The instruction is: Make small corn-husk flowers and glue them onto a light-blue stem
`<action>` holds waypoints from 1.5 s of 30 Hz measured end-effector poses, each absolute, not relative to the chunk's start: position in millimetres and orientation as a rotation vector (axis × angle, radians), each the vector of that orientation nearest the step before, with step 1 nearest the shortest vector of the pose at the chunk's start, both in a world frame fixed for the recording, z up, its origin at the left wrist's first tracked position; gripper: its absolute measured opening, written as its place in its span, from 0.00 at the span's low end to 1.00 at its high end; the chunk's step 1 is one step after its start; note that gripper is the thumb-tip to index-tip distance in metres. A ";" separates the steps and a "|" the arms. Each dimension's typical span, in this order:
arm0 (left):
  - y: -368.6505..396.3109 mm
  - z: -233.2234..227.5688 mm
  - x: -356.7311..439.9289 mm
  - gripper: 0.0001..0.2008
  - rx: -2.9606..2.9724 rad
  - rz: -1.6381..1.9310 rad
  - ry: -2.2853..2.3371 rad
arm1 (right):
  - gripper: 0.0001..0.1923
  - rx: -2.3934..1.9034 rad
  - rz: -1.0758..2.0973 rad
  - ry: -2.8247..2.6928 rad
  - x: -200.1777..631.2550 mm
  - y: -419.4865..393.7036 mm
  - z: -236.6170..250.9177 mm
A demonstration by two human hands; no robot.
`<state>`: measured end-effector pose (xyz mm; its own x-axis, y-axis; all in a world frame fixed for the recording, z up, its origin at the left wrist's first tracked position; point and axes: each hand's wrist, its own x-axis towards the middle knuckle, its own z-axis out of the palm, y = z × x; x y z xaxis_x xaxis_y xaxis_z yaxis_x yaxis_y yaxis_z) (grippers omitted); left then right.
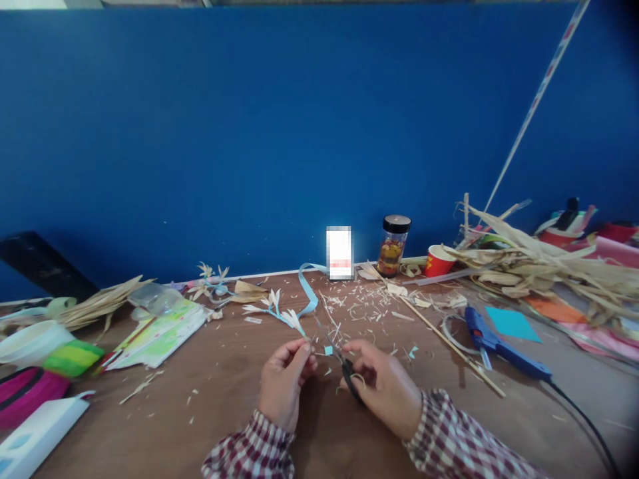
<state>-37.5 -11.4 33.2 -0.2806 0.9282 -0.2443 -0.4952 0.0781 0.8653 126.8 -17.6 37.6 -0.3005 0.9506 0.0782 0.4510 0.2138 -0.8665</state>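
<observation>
Pinched between the thumb and fingers of my left hand (288, 374) is the stem of a small craft flower spray (273, 309) with pale pointed petals and light-blue stems. A light-blue ribbon (308, 293) curls up from beside the spray toward the back. My right hand (382, 382) is closed around the black handles of a pair of scissors (352, 380). The blades point up and left, just right of my left fingers. Close to the blades lies a small light-blue scrap (328, 350). My fingers partly hide the stem's end.
Fibre scraps litter the brown table (219, 412). To the right lie a blue glue gun (504, 346), a long thin stick (449, 342), a red paper cup (439, 261) and dried husks (539, 259). A lidded jar (394, 246) stands at the back; a white power strip (44, 436) lies front left.
</observation>
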 end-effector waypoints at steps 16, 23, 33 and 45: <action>-15.4 32.6 -33.9 0.14 0.653 1.363 1.139 | 0.11 -1.572 0.358 -2.177 168.0 2.5 63.2; -19.9 27.1 -30.2 0.13 0.776 1.268 1.081 | 0.13 -1.132 1.275 -1.776 125.2 -10.1 69.7; -20.8 24.7 -28.0 0.11 0.959 1.258 1.081 | 0.07 -1.076 1.202 -1.626 107.8 -6.0 49.0; -24.4 32.3 -26.2 0.11 0.815 1.239 1.002 | 0.17 -0.942 1.764 -1.019 101.1 1.0 36.0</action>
<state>-26.2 -24.4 32.3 0.0350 0.9861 -0.1625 -0.3651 0.1640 0.9164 101.1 1.0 36.0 -0.3383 0.9235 -0.1810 -0.3044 -0.2894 -0.9075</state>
